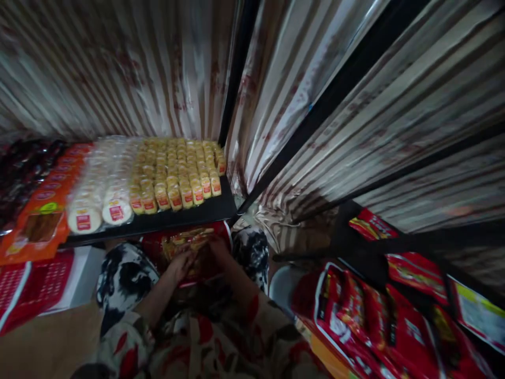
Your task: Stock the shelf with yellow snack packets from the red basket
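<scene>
A red plastic basket [223,227] sits low between my knees, under the front edge of the black shelf. Small yellow-wrapped packets [197,238] lie inside it. My left hand [183,265] is at the basket's near left part, its fingers curled in among the packets. From the right, my right hand [218,247] reaches in close beside it, with its fingers bent towards the packets. Dim light and blur hide what either hand grips. Directly above the basket, rows of small yellow wrapped cakes [173,184] with red labels stand on the shelf [197,217].
Left on the shelf are white round packs [84,217], orange packets [37,226] and dark packs [23,173]. A red basket [39,279] and white box [82,273] stand below. At right, another basket [319,295] holds red packets. Black posts [292,147] cross before striped curtains [158,63].
</scene>
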